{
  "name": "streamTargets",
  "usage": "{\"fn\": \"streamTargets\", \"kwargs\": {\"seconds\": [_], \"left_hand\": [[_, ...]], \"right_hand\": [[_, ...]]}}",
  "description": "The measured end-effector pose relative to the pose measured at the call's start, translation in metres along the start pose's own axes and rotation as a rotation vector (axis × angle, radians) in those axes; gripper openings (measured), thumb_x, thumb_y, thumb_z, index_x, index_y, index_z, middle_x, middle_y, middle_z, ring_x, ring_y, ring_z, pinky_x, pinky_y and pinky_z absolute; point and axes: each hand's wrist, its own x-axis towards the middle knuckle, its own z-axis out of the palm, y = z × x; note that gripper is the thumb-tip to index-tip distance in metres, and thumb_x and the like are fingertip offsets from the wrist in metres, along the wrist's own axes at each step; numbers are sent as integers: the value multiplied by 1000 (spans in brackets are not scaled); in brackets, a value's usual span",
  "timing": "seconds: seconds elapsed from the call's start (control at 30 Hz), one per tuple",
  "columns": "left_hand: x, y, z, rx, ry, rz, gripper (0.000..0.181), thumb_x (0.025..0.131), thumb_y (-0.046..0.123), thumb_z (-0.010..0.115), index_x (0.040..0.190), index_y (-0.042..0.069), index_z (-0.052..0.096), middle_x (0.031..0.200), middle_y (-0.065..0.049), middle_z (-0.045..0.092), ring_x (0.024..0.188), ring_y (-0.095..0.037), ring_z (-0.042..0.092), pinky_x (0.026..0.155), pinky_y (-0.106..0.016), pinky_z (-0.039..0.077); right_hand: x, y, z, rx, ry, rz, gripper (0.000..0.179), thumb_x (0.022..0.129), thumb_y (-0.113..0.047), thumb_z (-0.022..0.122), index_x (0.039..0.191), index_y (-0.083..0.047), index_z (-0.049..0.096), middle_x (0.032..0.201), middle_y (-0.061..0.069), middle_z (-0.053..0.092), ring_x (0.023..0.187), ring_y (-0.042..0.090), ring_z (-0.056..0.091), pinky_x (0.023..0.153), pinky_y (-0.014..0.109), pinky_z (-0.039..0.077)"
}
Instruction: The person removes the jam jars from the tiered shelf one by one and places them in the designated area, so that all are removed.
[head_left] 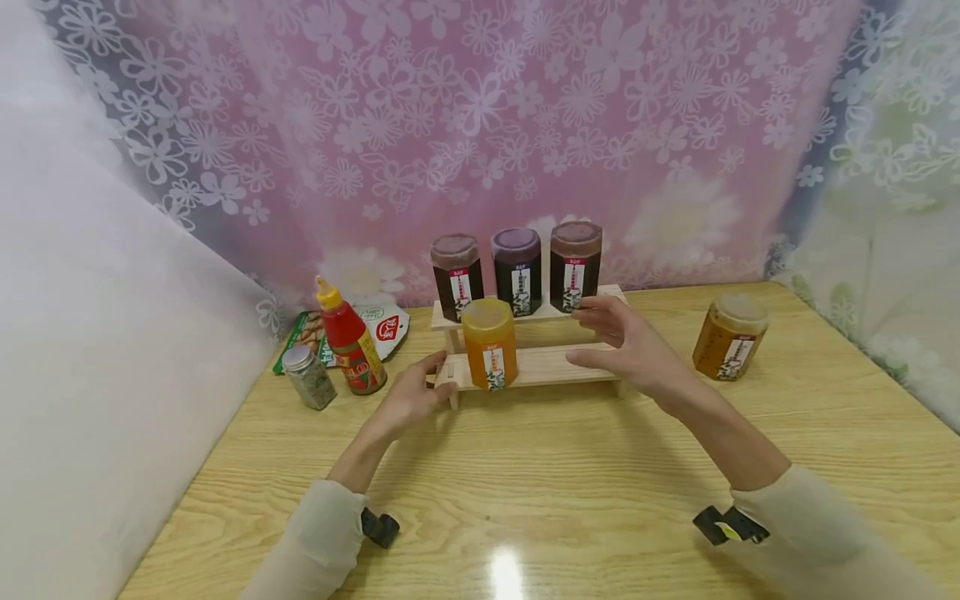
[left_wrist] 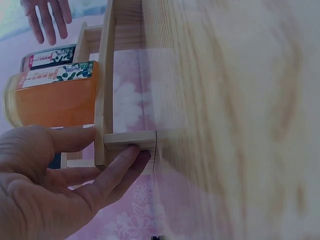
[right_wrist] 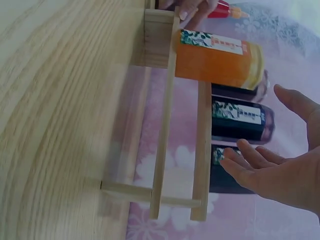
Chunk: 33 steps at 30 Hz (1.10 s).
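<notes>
A two-step wooden rack (head_left: 555,367) stands on the table. My left hand (head_left: 411,395) grips its left end, thumb on the lower step and fingers against the end leg (left_wrist: 131,139). On that step, close to the thumb, sits an orange jar (head_left: 491,346) with a yellow lid. Three dark jars with purplish lids line the upper step: a left one (head_left: 456,279), a middle one (head_left: 517,275) and a right one (head_left: 576,267). My right hand (head_left: 630,346) hovers over the rack's right end, thumb and fingers spread, holding nothing. Its fingertips overlap the right jar's base in the head view.
An amber jar (head_left: 731,337) stands alone on the table to the right. At left are a red squeeze bottle (head_left: 351,346) with a yellow nozzle, a small shaker jar (head_left: 311,379) and a green-and-white food pouch (head_left: 386,325). A pink floral curtain (head_left: 480,125) hangs behind the rack.
</notes>
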Motion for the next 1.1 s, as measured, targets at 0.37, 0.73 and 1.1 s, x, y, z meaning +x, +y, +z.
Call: {"fn": "streamTargets", "kwargs": {"seconds": [0.37, 0.73, 1.1], "left_hand": [[0, 0, 1, 19, 6, 7, 64, 103, 16, 66, 160, 5, 39, 154, -25, 48, 113, -33, 67, 84, -40, 57], [-2, 1, -1, 15, 4, -2, 65, 104, 18, 65, 162, 8, 38, 158, -22, 45, 115, -31, 66, 86, -40, 56], [0, -2, 1, -1, 11, 1, 66, 102, 19, 67, 161, 6, 39, 157, -21, 47, 111, -31, 68, 88, -41, 57]], "right_hand": [[22, 0, 39, -18, -11, -24, 81, 93, -22, 81, 157, -3, 36, 156, 20, 47, 147, 42, 39, 120, 59, 28], [39, -7, 66, 18, -3, -11, 82, 91, -19, 83, 157, -1, 36, 155, 20, 48, 144, 41, 44, 118, 56, 34], [52, 3, 84, 99, 5, 29, 81, 90, -20, 84, 154, -2, 37, 152, 18, 48, 136, 38, 52, 111, 52, 44]]}}
